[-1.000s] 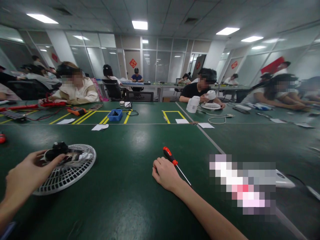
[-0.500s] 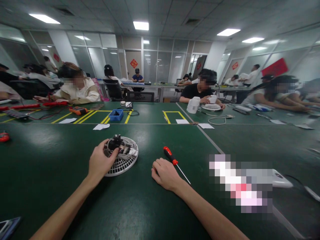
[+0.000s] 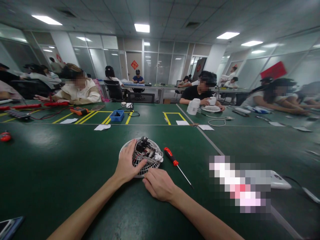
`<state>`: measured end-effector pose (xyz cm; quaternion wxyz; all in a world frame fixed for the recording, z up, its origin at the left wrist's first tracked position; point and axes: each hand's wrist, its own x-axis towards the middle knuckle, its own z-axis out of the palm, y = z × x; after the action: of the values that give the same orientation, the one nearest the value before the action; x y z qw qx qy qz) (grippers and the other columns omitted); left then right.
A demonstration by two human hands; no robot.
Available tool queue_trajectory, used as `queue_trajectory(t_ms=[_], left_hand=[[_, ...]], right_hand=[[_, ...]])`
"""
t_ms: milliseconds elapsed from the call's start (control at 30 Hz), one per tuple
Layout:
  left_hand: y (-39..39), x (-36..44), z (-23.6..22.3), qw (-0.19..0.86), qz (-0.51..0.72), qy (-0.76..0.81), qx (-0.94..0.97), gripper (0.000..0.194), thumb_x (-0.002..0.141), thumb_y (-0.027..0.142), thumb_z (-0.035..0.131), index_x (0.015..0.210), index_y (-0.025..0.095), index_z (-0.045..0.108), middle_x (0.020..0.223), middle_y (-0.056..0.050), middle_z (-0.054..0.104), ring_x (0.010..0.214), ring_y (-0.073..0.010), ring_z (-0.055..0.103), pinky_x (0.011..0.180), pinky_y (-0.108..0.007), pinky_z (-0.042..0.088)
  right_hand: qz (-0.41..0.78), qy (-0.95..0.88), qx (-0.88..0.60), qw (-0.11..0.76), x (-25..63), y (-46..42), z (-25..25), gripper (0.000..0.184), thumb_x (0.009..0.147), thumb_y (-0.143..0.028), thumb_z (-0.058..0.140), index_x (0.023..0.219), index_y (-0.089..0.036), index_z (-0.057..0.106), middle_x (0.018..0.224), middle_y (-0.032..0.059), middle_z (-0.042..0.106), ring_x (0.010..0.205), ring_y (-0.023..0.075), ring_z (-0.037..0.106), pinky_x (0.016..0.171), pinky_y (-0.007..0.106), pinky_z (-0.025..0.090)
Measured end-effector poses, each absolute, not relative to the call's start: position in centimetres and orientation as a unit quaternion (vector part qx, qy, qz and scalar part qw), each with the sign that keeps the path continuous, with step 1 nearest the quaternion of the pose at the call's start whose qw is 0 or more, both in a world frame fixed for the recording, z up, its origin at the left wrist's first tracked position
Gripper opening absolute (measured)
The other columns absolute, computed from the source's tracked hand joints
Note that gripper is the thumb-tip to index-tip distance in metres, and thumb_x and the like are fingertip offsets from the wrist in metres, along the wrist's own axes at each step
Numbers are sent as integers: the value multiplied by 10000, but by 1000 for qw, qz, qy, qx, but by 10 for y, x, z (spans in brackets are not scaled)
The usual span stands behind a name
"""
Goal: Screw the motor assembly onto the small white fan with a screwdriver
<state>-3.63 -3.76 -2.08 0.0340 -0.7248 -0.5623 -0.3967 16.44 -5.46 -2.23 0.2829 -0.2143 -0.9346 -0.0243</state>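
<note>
A round white fan grille (image 3: pixel 124 150) lies on the green table in front of me, with a black motor and loose wires (image 3: pixel 147 148) on top. My left hand (image 3: pixel 127 163) holds it from the left, fingers along the motor's side and thumb across the near part. Close to the grille's near rim, my right hand (image 3: pixel 160 183) rests with its fingers curled in; whether anything is inside them is hidden. Just right of the grille lies a screwdriver (image 3: pixel 172 156) with a red and black handle, its shaft pointing toward me.
A blue bin (image 3: pixel 116 115) and paper slips (image 3: pixel 102 127) lie farther back, near yellow tape marks. Across the table a person (image 3: pixel 200 90) handles white fan parts. A white device with a cable (image 3: pixel 280 180) is at right, a phone (image 3: pixel 10 228) at near left.
My left hand has shifted the grille with its motor to the right, close to the screwdriver. My right hand has moved slightly left and nearer, up to the grille's rim.
</note>
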Motion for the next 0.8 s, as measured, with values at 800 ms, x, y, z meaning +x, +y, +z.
queue_trajectory(t_ms=[800], left_hand=[[-35, -23, -39, 67, -380, -534, -752, 1010, 872, 560, 601, 1590, 147, 23, 1452, -207, 471, 1247, -362, 486, 1073, -535, 413]], right_hand=[[87, -901, -321, 280, 170, -45, -26, 208, 1057, -208, 373, 1067, -190, 579, 902, 47, 683, 802, 186, 652, 736, 268, 468]])
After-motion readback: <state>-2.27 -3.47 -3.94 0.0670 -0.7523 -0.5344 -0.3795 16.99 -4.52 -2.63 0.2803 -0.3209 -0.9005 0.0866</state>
